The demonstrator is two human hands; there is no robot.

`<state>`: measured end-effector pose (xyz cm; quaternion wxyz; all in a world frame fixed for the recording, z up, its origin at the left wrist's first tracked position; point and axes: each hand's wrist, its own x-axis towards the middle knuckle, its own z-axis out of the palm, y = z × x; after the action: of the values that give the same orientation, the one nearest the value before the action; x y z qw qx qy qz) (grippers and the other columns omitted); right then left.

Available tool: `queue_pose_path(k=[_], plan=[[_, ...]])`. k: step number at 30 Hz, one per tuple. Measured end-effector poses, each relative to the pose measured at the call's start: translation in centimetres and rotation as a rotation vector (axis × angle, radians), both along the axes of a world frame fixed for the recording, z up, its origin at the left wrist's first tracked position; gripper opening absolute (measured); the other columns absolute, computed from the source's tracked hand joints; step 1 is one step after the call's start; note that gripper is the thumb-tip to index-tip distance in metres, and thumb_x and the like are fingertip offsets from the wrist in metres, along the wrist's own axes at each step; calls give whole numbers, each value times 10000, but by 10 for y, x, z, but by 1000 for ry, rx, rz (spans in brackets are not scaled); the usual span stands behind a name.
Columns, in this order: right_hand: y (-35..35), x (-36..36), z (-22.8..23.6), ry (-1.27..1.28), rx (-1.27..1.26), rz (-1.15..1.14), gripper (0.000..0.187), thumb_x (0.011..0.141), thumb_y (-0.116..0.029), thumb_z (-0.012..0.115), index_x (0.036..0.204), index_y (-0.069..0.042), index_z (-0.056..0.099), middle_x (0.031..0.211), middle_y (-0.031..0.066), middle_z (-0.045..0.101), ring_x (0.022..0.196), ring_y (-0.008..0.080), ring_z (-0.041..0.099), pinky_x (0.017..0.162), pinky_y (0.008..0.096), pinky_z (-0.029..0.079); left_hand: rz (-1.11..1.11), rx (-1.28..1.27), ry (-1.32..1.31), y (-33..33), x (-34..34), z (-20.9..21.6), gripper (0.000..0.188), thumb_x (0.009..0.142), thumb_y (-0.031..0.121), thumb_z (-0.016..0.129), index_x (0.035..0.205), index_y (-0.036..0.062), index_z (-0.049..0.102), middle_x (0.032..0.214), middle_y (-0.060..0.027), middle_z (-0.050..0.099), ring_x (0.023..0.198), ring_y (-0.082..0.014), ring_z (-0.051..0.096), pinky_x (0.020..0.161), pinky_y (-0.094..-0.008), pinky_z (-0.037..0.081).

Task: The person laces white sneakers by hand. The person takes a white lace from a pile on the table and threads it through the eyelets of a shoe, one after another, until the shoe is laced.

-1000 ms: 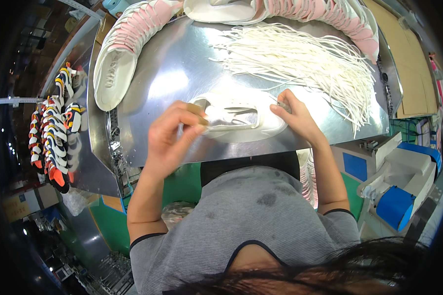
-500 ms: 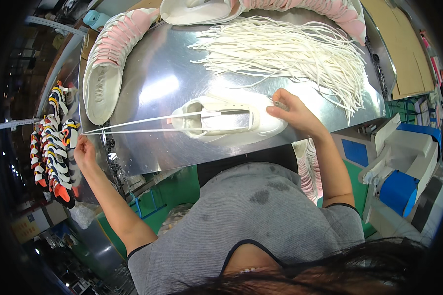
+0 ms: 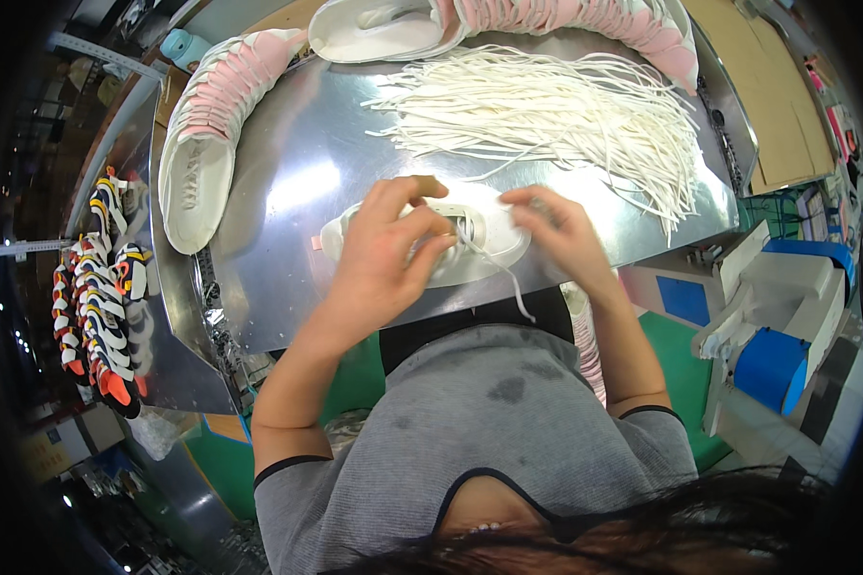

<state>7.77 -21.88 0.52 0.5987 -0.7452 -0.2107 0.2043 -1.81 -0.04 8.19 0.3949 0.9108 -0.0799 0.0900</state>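
A white shoe (image 3: 494, 254) lies on the metal table in front of me, its toe to the right, partly hidden under my hands. My left hand (image 3: 384, 249) is over the shoe's opening, thumb and fingertips pinched on a white shoelace (image 3: 503, 270). That lace comes out near the eyelets, and its loose end trails over the near side of the shoe. Above the toe, my right hand (image 3: 568, 240) is slightly blurred, thumb and fingers apart, with nothing visible between them.
A thick bundle of white laces (image 3: 547, 110) lies at the table's far side. A curved row of nested pink-and-white shoes (image 3: 206, 144) stands at left, another row (image 3: 575, 19) at the far edge. Colourful shoes (image 3: 101, 307) hang beyond the left edge. A white-and-blue machine (image 3: 786, 335) stands right.
My left hand has come from the far left, where it held the lace stretched taut, back to the shoe's opening. The lace now hangs slack. My right hand has lifted off the toe.
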Motion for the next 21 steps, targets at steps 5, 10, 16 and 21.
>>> queue_pose_path(k=[5, 10, 16, 21], plan=[[30, -26, -16, 312, 286, 112, 191, 934, -165, 688, 1053, -16, 695, 879, -25, 670, 799, 51, 570, 673, 233, 447, 53, 12, -15, -12, 11, -23, 169, 823, 58, 735, 973, 21, 667, 1125, -132, 637, 1066, -300, 599, 895, -370, 479], [32, -23, -20, 461, 281, -48, 227, 912, -110, 692, 1111, -8, 656, 841, 4, 685, 595, 16, 476, 507, 182, 349, 216, 114, 117, 3, -32, -27, 240, 900, 123, 691, 1095, -13, 655, 1106, -168, 654, 1023, -331, 628, 884, -386, 493], [42, -26, -21, 404, 121, -92, 300, 857, -105, 722, 1131, -17, 636, 863, 37, 728, 702, 59, 619, 614, 241, 489, 208, -415, 777, 16, -27, -51, 396, 1023, 321, 561, 1132, -53, 631, 1070, -172, 676, 996, -286, 659, 881, -357, 498], [48, -28, -34, 212, 43, -110, 340, 842, -112, 729, 1153, -39, 614, 892, 113, 739, 756, 181, 695, 685, 311, 532, 410, -943, 973, 16, -4, -72, 457, 989, 477, 591, 1046, 31, 677, 928, -74, 659, 903, -175, 628, 822, -303, 509]])
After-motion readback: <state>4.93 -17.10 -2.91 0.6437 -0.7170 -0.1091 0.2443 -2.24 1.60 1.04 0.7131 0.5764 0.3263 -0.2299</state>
